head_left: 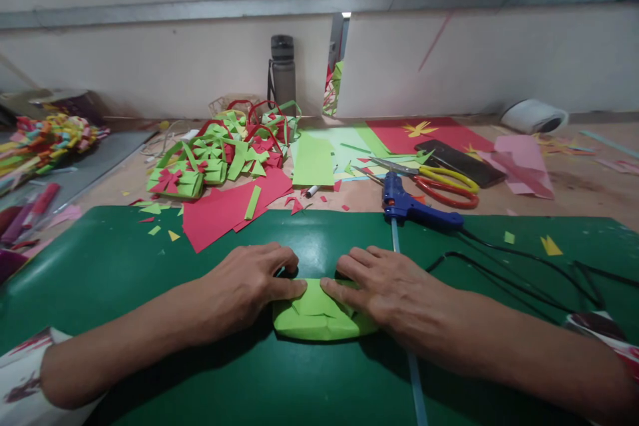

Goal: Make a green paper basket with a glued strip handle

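Note:
A folded piece of bright green paper point(322, 319) lies on the green mat point(200, 359) in front of me, its near edge slightly curved. My left hand point(257, 279) has its thumb pressed on the paper's upper left, with the fingers curled behind the far edge. On the right side, my right hand point(382, 286) lays its thumb on the top, the other fingers bent beyond the far edge. Both hands are closed on the paper, and some fingertips are hidden. The right palm covers the paper's right end.
Beyond the paper lie a blue glue gun point(419, 210) with a black cord, scissors point(444, 183) and a dark phone point(464, 163). Small green paper baskets point(210, 163) cluster at the back left, beside red paper sheets point(214, 213). A bottle point(283, 73) stands against the wall.

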{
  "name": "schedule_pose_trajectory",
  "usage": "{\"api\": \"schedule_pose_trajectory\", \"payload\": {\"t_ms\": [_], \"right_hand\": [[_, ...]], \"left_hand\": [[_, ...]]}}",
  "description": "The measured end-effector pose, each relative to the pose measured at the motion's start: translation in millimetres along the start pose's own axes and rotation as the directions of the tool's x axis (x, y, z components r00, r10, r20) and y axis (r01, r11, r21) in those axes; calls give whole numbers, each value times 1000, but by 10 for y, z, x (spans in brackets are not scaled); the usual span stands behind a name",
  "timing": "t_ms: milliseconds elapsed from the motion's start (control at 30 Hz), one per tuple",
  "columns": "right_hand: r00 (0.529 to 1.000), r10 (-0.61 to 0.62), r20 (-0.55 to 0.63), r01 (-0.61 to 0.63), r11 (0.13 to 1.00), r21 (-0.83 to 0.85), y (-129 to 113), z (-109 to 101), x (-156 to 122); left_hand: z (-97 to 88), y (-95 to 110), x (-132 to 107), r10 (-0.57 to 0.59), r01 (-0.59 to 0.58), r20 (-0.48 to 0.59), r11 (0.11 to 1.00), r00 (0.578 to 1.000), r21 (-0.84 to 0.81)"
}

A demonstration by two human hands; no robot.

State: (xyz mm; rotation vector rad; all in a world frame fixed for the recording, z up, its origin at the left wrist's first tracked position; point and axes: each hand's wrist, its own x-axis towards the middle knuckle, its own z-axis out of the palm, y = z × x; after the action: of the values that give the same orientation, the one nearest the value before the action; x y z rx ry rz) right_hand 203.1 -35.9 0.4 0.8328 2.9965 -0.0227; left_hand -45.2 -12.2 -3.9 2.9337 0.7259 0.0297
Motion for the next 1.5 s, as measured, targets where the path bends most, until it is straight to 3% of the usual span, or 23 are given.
{"api": "schedule_pose_trajectory", "payload": {"t_ms": [267,467,567,667,933,1100,1267,1500], "right_hand": [[998,-40,-57,42,998,43,95,37,-19],[982,-23,-189,35,998,60,109,93,-65],[973,-41,-227,43,999,3,66,65,-91],[968,-72,-239,55,995,-79,24,52,-103],[972,-70,-225,17,973,-230,-21,103,-107],[971,-37,-236,-17,975,-222,-60,157,-116],[980,-9,-199,-41,968,-247,-25,125,-157],[995,91,-29,-94,985,-142,132,-85,-265]], "left_hand": [[56,-43,-52,39,-41,-103,999,994,-20],[32,-18,-50,28,-31,-82,999,996,-28],[-11,-3,-34,42,-47,-85,997,996,-57],[-88,20,3,108,-109,-15,990,994,-87],[-167,26,66,135,-121,108,984,985,-128],[-141,100,156,119,-112,134,992,984,-57],[-178,197,268,72,-55,179,994,981,-98],[-254,244,260,14,24,260,989,966,-143]]}}
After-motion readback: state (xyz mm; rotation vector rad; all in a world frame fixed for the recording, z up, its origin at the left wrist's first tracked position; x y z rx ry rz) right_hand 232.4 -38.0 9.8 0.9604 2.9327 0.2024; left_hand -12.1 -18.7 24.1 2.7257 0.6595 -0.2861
